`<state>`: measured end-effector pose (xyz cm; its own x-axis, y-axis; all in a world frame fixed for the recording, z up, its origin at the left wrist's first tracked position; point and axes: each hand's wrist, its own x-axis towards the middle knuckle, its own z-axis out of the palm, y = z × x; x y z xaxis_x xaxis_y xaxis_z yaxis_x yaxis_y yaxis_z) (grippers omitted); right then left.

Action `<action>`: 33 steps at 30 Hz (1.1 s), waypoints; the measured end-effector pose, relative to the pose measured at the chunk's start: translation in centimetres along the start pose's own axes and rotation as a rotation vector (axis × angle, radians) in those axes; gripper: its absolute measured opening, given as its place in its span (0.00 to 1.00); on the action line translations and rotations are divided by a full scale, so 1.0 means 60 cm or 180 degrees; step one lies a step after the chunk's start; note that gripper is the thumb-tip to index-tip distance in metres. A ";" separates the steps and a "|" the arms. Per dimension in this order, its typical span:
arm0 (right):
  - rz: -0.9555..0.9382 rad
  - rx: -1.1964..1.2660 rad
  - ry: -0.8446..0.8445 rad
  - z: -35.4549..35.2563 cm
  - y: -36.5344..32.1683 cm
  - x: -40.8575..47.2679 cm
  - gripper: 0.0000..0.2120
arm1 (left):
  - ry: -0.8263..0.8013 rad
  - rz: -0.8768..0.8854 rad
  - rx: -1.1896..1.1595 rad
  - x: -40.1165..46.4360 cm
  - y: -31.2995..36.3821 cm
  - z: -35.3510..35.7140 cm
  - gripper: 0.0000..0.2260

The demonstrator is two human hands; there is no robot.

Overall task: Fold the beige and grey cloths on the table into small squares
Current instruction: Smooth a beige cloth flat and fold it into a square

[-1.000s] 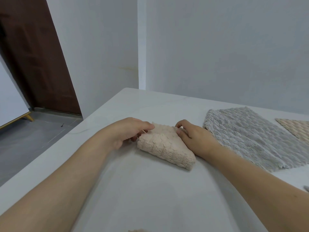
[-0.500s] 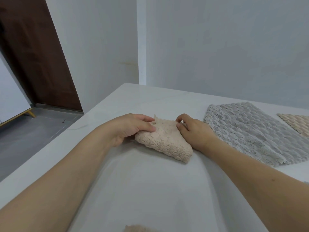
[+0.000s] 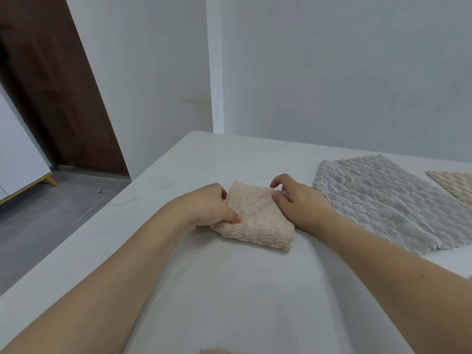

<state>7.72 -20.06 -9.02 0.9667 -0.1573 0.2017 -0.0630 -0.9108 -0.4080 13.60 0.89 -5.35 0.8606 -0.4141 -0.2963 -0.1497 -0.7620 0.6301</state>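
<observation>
We see a small, fluffy beige cloth folded into a thick square (image 3: 258,217) lying on the white, faintly veined stone surface (image 3: 229,290), roughly in the middle of our view and a little towards the far edge. Both bare forearms reach in from the bottom corners and meet at this bundle.

Our left hand (image 3: 207,206) sits at the bundle's left side. Its grip is pinching: the thumb (image 3: 229,214) lies on top of the pile near the near-left corner, while the other fingers curl down around the left edge, so the cloth's edge sits between thumb and fingers. How far the fingers reach under the cloth we cannot tell, because the back of the hand hides them.

Our right hand (image 3: 301,203) sits at the bundle's right side. Its grip is partly curled: the thumb tip presses on the upper right part of the cloth, and the forefinger (image 3: 277,181) arches above the far right corner with a small gap under it. The remaining fingers are hidden behind the hand, so we cannot tell whether they touch the cloth.

Just beside the right hand lies a large grey textured cloth (image 3: 390,203), spread flat and unfolded. Beyond it, at the right border, a corner of a beige ribbed cloth (image 3: 454,186) shows, also flat. At the bottom border a sliver of another beige fabric (image 3: 217,351) peeks in.

Behind the surface stand pale walls, a dark brown wooden door (image 3: 58,93) at left and a grey tiled floor (image 3: 51,215).
</observation>
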 end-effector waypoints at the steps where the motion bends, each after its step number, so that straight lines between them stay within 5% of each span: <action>1: -0.0004 0.0016 -0.0007 0.000 0.000 0.000 0.10 | 0.0041 0.0009 0.0094 -0.002 0.002 0.000 0.28; 17: 0.0252 0.0996 -0.0085 -0.002 0.019 0.009 0.07 | 0.0787 0.0072 0.2485 -0.031 0.036 0.018 0.24; 20: 0.0291 0.1129 -0.0079 -0.001 0.021 0.009 0.06 | 0.1291 0.0698 0.2923 -0.035 0.036 0.028 0.17; 23: 0.0265 0.1207 -0.0010 -0.001 0.022 0.009 0.06 | 0.0343 0.1486 0.2297 -0.033 0.038 0.042 0.09; 26: 0.0219 0.1276 0.0027 -0.002 0.023 0.010 0.06 | -0.0470 0.1352 0.1701 -0.038 0.048 0.033 0.10; 29: 0.0241 0.1325 0.0030 -0.002 0.024 0.010 0.07 | -0.0327 0.1132 0.2114 -0.051 0.056 0.035 0.06; 33: 0.0269 0.1393 0.0026 0.000 0.027 0.010 0.07 | 0.0220 0.1537 0.3017 -0.062 0.063 0.054 0.03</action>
<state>8.20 -21.65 -9.53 0.9606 -0.2288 0.1578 -0.0292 -0.6476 -0.7614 8.24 -2.05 -4.18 0.6302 -0.7694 -0.1042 -0.7745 -0.6134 -0.1546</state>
